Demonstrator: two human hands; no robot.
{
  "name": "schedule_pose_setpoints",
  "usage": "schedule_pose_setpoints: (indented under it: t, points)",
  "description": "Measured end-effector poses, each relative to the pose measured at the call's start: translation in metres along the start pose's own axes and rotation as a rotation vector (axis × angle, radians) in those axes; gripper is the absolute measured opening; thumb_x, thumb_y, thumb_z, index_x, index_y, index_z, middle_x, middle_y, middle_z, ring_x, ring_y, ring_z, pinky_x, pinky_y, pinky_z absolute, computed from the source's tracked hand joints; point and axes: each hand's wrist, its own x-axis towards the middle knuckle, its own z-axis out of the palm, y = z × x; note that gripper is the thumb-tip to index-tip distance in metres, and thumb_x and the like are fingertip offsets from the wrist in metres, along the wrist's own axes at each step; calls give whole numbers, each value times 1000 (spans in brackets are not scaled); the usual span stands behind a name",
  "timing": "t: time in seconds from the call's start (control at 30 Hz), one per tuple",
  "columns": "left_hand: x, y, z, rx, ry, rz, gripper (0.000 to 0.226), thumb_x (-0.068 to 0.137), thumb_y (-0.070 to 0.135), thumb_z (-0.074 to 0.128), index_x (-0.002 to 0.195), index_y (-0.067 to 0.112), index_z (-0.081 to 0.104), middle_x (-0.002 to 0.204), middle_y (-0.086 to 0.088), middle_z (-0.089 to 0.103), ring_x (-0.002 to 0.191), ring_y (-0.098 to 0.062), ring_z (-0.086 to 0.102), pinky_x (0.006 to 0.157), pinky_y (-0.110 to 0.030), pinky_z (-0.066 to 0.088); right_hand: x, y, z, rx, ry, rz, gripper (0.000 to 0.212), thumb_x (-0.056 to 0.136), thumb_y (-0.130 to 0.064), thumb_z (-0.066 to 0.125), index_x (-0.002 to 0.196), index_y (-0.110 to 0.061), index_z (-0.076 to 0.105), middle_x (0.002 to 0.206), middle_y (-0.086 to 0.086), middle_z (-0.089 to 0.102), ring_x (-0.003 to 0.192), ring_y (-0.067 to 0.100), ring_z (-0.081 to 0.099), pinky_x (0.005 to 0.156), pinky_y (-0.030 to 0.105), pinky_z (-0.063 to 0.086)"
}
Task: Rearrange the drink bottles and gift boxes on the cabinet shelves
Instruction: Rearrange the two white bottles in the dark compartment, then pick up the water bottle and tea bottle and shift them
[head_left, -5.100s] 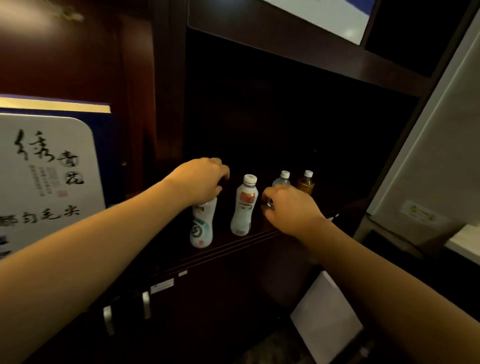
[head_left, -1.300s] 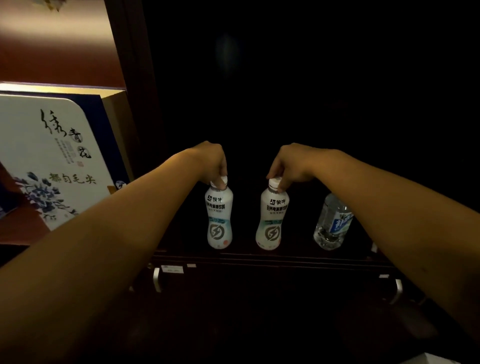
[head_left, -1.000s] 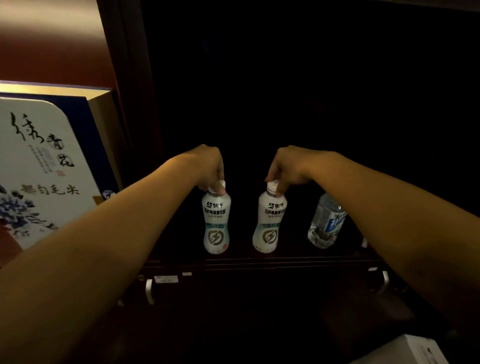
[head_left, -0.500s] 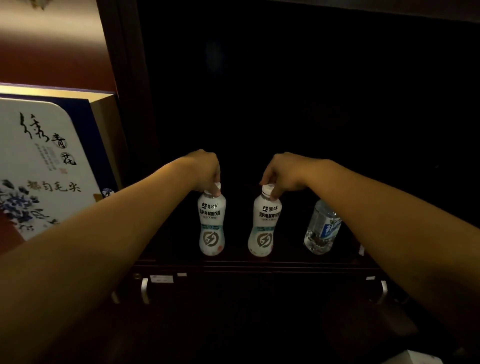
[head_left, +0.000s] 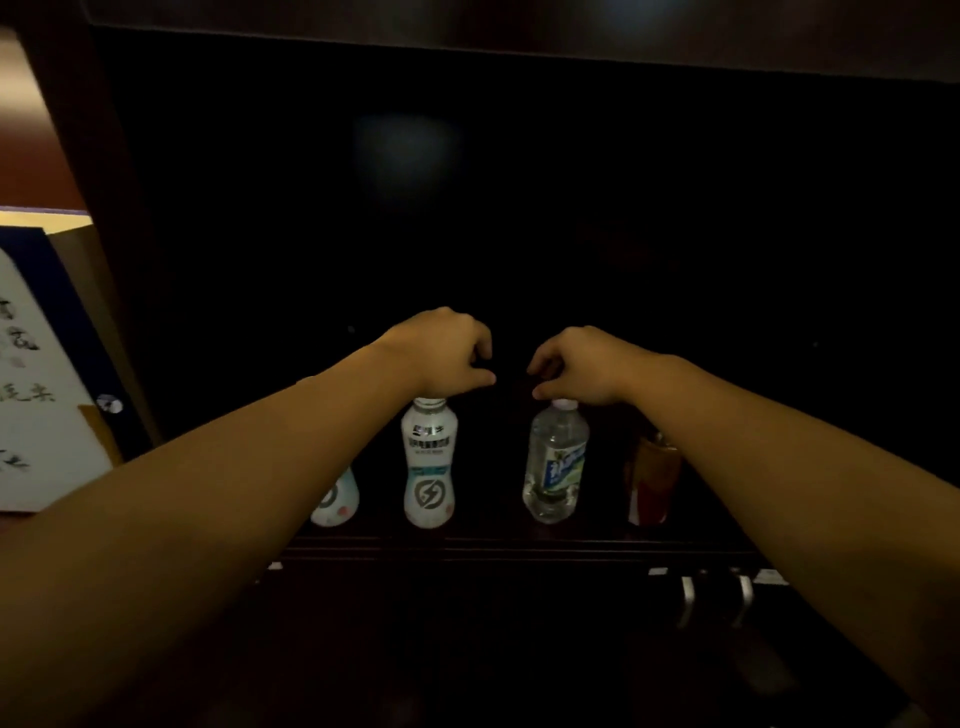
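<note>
1. White drink bottle (head_left: 429, 464) and clear water bottle (head_left: 556, 464) stand upright, apart, at the dark shelf (head_left: 493, 540) front.
2. Left hand (head_left: 448, 354) hovers over the white cap, fingers curled, grasping nothing.
3. Right hand (head_left: 577, 366), fingers curled, touches the water cap; grip unclear.
4. Gift box (head_left: 41, 374) stands far left.

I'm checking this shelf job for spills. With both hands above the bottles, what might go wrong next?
1. The left forearm crosses in front of the far-left white bottle and hides most of it; a careless pull back might knock it over.
2. The bottles stand near the shelf edge; a tipped one may fall off.
3. The amber bottle sits in deep shadow beside the right forearm, so it is easy to bump.
</note>
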Motion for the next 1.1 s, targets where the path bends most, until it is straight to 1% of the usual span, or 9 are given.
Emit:
schedule_pose_setpoints:
  t: [0.07, 0.2, 0.33, 0.47, 0.6, 0.7, 0.77, 0.93, 1.1]
  points:
    - [12, 26, 3, -54, -16, 26, 44, 90, 44, 66, 126, 19, 62, 115, 0, 67, 105, -16, 61, 90, -35, 51, -11, 27, -8, -20, 10, 40, 33, 82, -38, 77, 113, -27, 70, 100, -11, 68, 95, 8, 64, 82, 27, 51]
    - [35, 66, 17, -121, -41, 36, 51, 89, 48, 67, 130, 18, 59, 115, 0, 66, 103, -16, 61, 87, -32, 50, -31, 75, -18, -169, 19, 151, 38, 83, -39, 76, 118, -25, 69, 116, -4, 67, 103, 14, 62, 84, 29, 50]
    - [58, 91, 33, -150, -62, 29, 57, 87, 50, 67, 135, 20, 57, 122, -1, 64, 111, -17, 58, 87, -30, 48, -48, 114, -25, -181, -52, 253, 35, 85, -39, 73, 118, -27, 69, 119, -5, 62, 106, 14, 58, 76, 26, 44]
    - [71, 98, 47, -164, -117, -31, 55, 84, 50, 71, 128, 19, 63, 124, -1, 63, 116, -18, 57, 87, -28, 46, -55, 133, -22, -112, -71, 274, 16, 88, -40, 70, 99, -29, 74, 111, -7, 66, 101, 12, 59, 79, 27, 47]
    - [78, 93, 56, -249, -150, -98, 37, 77, 38, 82, 106, 17, 74, 108, 3, 70, 105, -14, 62, 87, -30, 51, -53, 135, -16, -156, -35, 289, 28, 86, -49, 69, 99, -25, 71, 101, -6, 65, 94, 12, 61, 72, 27, 48]
    - [81, 89, 55, -305, -170, -116, 32, 73, 33, 86, 99, 17, 75, 101, 4, 71, 100, -11, 62, 84, -28, 51, -48, 133, -13, -186, -11, 319, 35, 82, -56, 69, 85, -21, 70, 86, -3, 65, 79, 11, 61, 57, 24, 44]
    - [82, 90, 55, -275, -176, -98, 31, 72, 34, 86, 97, 19, 75, 100, 5, 71, 98, -11, 63, 83, -28, 51, -46, 131, -11, -216, -6, 328, 36, 82, -54, 71, 81, -19, 70, 83, -2, 65, 75, 11, 60, 52, 23, 42]
    - [85, 91, 55, -227, -176, -68, 33, 73, 33, 85, 101, 18, 74, 105, 4, 69, 102, -13, 62, 84, -29, 51, -46, 128, -8, -212, 9, 325, 32, 82, -46, 75, 85, -15, 71, 87, 0, 65, 80, 13, 62, 58, 23, 48]
    - [83, 91, 52, -220, -177, -56, 33, 74, 32, 85, 103, 19, 75, 107, 3, 69, 102, -13, 61, 88, -33, 53, -51, 129, -10, -154, 8, 299, 27, 83, -42, 75, 94, -18, 74, 97, -3, 65, 95, 15, 61, 69, 25, 48]
